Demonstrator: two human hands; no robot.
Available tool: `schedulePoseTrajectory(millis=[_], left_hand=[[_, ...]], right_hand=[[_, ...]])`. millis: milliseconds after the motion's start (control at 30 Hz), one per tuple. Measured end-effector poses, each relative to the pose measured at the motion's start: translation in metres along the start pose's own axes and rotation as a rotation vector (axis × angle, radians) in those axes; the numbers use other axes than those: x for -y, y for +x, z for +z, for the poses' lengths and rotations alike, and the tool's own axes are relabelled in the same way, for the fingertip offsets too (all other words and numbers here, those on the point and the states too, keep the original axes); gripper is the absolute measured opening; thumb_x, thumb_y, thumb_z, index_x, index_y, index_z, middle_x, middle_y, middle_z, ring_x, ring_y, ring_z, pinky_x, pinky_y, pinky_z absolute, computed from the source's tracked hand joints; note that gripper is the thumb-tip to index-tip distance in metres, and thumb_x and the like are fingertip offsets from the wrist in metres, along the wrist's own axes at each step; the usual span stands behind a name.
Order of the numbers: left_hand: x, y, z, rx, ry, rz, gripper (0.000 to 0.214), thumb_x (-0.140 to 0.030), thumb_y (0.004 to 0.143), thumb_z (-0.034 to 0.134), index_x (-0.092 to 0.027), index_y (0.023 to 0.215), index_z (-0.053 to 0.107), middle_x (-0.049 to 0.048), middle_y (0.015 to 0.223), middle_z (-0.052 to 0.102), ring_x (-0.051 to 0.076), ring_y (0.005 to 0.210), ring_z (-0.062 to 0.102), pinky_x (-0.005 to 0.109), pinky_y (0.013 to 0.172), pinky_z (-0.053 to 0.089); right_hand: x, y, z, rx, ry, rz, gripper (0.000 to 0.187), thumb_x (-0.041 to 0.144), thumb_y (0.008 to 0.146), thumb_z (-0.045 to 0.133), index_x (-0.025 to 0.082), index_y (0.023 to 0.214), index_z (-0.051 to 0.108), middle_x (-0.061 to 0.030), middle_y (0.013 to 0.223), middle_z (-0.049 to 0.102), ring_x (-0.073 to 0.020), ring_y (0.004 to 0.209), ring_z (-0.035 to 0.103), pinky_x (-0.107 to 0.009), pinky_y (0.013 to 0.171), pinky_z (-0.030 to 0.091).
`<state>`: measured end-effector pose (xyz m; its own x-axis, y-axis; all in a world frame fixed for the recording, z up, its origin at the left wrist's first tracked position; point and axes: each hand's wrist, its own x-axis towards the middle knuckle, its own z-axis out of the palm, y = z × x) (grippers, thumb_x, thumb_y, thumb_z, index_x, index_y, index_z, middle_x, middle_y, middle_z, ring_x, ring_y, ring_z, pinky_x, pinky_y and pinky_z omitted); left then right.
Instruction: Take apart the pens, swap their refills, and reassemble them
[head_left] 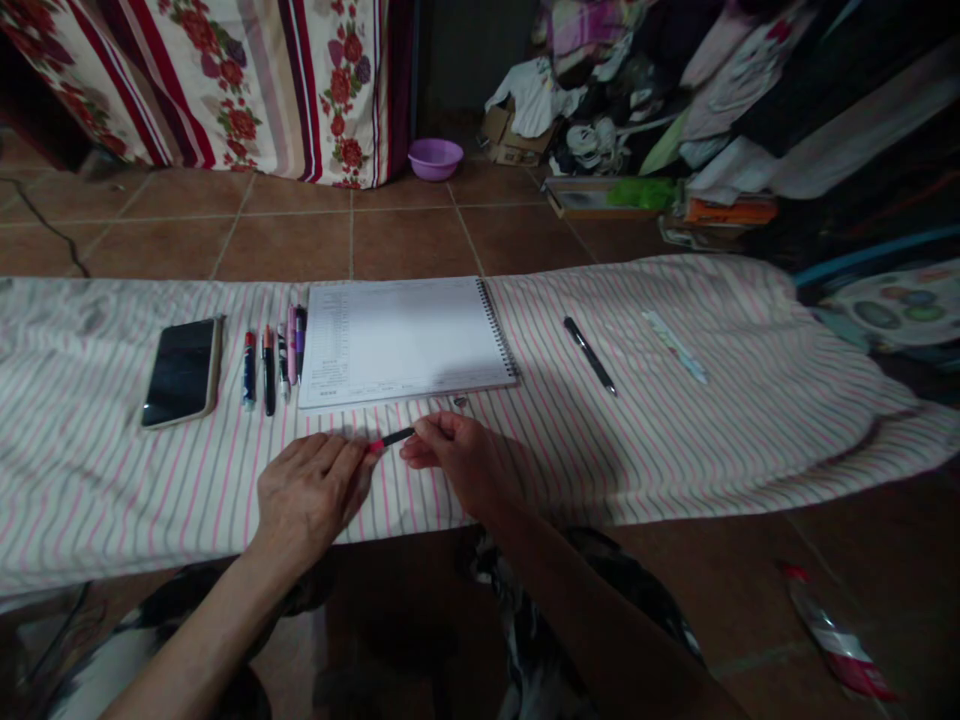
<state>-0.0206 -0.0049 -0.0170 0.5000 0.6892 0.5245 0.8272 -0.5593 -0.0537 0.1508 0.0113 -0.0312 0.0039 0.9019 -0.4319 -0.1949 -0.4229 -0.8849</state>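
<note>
A slim black-and-pink pen (396, 437) is stretched between my two hands, just in front of the notebook. My left hand (315, 485) is closed around its pink end, which my fingers mostly cover. At the black end, the thumb and fingers of my right hand (463, 455) pinch the tip. Beyond them lies an open spiral notebook (420, 335) with a blank white page, its coil on the right. A small dark round piece (460, 402) rests by the notebook's near edge; its kind is unclear.
Left of the notebook are several pens (268, 370) in a row and a phone (180, 372). To the right lie a black pen (590, 356) and a pale patterned strip (673, 345). Striped cloth (750, 400) covers the table. A purple basin (435, 160) and a bottle (836, 635) are on the floor.
</note>
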Motion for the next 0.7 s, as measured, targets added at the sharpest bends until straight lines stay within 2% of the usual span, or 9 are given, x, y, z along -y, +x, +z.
schedulePoseTrajectory(millis=[133,267,433,700], left_hand=[[0.001,-0.0006,0.001,0.0,0.001,0.004,0.009,-0.023,0.078,0.059,-0.016,0.083,0.061,0.0021,0.066,0.066,0.017,0.059,0.06,0.03,0.058,0.044],[0.0014,-0.0008,0.0011,-0.012,-0.019,0.024,0.027,-0.031,0.078,0.061,-0.014,0.099,0.058,0.0027,0.067,0.067,0.017,0.059,0.06,0.03,0.057,0.045],[-0.0001,0.0016,-0.0006,0.017,-0.023,0.005,0.011,-0.025,0.078,0.06,-0.018,0.086,0.059,0.0025,0.07,0.067,0.017,0.065,0.062,0.029,0.063,0.046],[-0.0001,0.0008,0.0015,0.019,0.0,-0.011,0.009,-0.024,0.079,0.059,-0.016,0.083,0.06,0.002,0.064,0.064,0.018,0.059,0.059,0.031,0.057,0.043]], right_hand=[[-0.0004,-0.0003,-0.0008,0.0,-0.012,-0.008,0.016,0.025,0.078,0.057,0.013,0.066,0.056,-0.003,0.059,0.067,-0.0113,0.053,0.065,-0.023,0.056,0.054],[-0.0038,0.0012,-0.0036,0.016,-0.04,-0.025,0.018,0.03,0.078,0.057,0.014,0.07,0.058,-0.0033,0.06,0.068,-0.0116,0.053,0.065,-0.022,0.055,0.054],[-0.0024,0.0008,-0.0021,0.013,-0.011,-0.004,0.016,0.027,0.077,0.057,0.014,0.068,0.057,-0.0025,0.059,0.068,-0.0113,0.053,0.065,-0.023,0.056,0.054],[-0.0007,-0.0001,-0.001,-0.003,-0.016,-0.002,0.016,0.027,0.077,0.058,0.014,0.068,0.057,-0.0027,0.058,0.068,-0.0117,0.053,0.065,-0.023,0.055,0.054]])
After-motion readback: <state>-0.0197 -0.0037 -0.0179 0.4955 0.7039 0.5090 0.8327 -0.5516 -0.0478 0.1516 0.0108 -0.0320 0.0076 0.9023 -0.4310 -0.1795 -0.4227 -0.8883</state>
